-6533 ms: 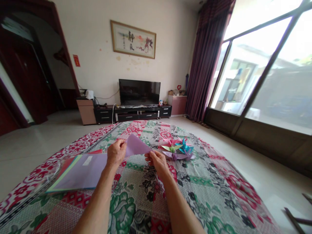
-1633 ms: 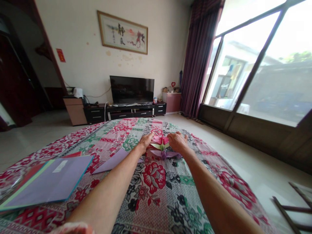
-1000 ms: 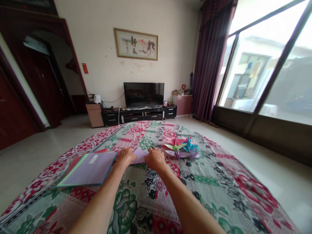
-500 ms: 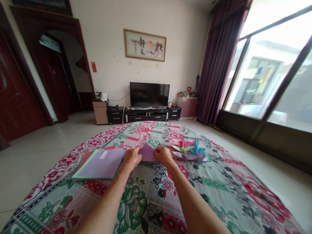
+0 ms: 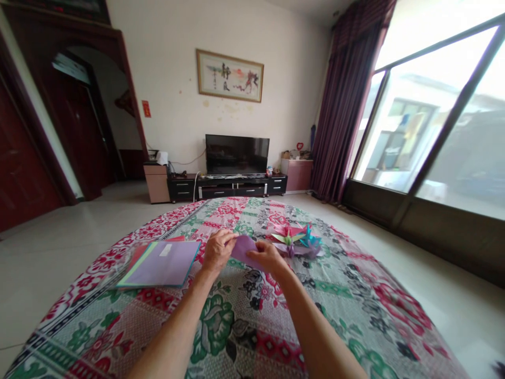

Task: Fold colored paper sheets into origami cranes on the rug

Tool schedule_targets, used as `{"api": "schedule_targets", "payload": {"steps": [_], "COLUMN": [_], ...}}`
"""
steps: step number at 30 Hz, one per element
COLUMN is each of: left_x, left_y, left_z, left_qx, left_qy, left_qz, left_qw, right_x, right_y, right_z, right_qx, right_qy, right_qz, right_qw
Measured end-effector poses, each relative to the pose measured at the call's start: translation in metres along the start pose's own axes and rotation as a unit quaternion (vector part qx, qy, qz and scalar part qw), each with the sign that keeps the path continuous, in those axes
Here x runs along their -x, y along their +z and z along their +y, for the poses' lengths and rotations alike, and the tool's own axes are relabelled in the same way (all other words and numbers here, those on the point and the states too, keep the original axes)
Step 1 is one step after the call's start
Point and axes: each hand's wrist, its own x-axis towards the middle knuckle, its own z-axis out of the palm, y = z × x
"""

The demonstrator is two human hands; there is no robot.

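Paper (image 5: pixel 243 249), purple, in head view, over cloth-covered surface (image 5: pixel 242 316); left hand (image 5: pixel 216 252) clamped on its left edge, right hand (image 5: pixel 270 256) clamped on its right side; sheet stack (image 5: pixel 163 267) to left, folded cranes (image 5: pixel 290 239) near right hand

This was a home, and the furnishings suggested its living room. A television (image 5: pixel 237 155) stood at twelve o'clock on a low black stand (image 5: pixel 215 191) with drawers, and a framed picture (image 5: pixel 231 76) hung on the wall (image 5: pixel 165 63) above it. A red heart ornament (image 5: pixel 300 146) sat toward one o'clock, near long purple curtains (image 5: pixel 347 105). A wide window (image 5: pixel 445 126) filled two o'clock. At ten o'clock was a dark red doorway (image 5: pixel 134 100). A flowered cloth (image 5: pixel 216 323) lay spread at six.
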Motion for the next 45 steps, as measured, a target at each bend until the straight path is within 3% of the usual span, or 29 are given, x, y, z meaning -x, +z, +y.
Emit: {"api": "schedule_targets", "payload": {"steps": [4, 8, 17, 30, 38, 45], "left_x": [0.006, 0.012, 0.028, 0.037, 0.045, 0.047], "left_y": [-0.004, -0.008, -0.009, -0.001, -0.005, -0.015], "left_z": [0.004, 0.011, 0.034, 0.043, 0.046, 0.043], "left_qx": [0.045, 0.08, 0.086, -0.011, -0.025, 0.044], "left_qy": [0.023, 0.015, 0.003, 0.076, 0.077, 0.053], "left_qz": [-0.019, -0.032, -0.076, -0.045, -0.01, -0.023], "left_qw": [0.999, 0.996, 0.993, 0.996, 0.997, 0.997], "right_x": [0.019, 0.028, 0.045, 0.068, 0.066, 0.062], "right_y": [-0.006, -0.006, 0.007, 0.002, 0.006, 0.007], "right_z": [-0.005, -0.002, 0.002, 0.002, -0.001, 0.006], "right_qx": [-0.1, -0.172, -0.139, -0.369, -0.331, -0.268], "right_qy": [-0.017, 0.01, 0.016, 0.12, 0.144, 0.099], "right_qz": [-0.045, -0.05, 0.064, 0.052, 0.117, 0.186], "right_qw": [0.994, 0.984, 0.988, 0.92, 0.925, 0.94]}}
